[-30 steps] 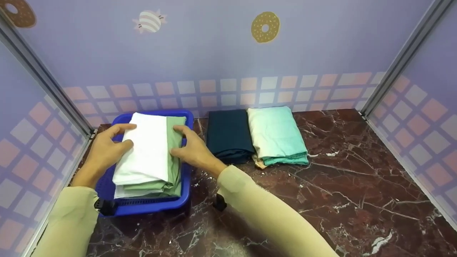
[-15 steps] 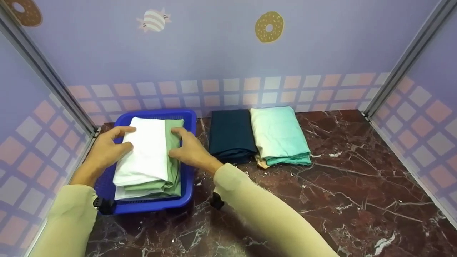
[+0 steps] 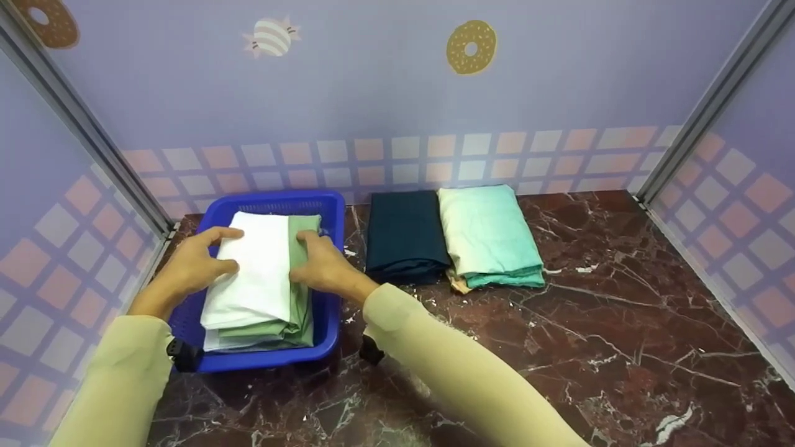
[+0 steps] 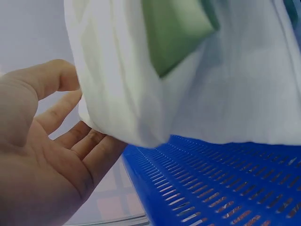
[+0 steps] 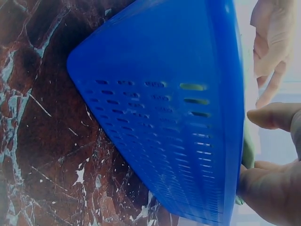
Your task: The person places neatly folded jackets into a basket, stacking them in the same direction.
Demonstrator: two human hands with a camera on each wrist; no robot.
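A folded white-and-green garment (image 3: pixel 253 267) lies inside the blue plastic basket (image 3: pixel 333 304), within its rim, with the green strip along its right side. My left hand (image 3: pixel 189 267) holds the garment by its left edge. In the left wrist view, several fingers of that hand (image 4: pixel 51 155) reach beneath the white cloth (image 4: pixel 113 70), whose lower edge hangs just over the slotted basket floor. On the opposite side my right hand (image 3: pixel 329 266) grips the green edge between thumb and fingers. The basket's outer wall (image 5: pixel 155 52) hides most of the cloth in the right wrist view.
To the right of the basket lie a folded dark navy cloth (image 3: pixel 407 236) and a folded mint-green cloth (image 3: pixel 494 236), side by side against the back wall. Beneath everything is a dark red marble-patterned surface (image 3: pixel 590 323). Patterned panels (image 3: pixel 385 93) enclose it at the back and sides.
Both hands have brought the garment lower and slightly toward me in the basket, so more of the basket's back wall shows. The view has shifted a little; the other cloths stayed put.
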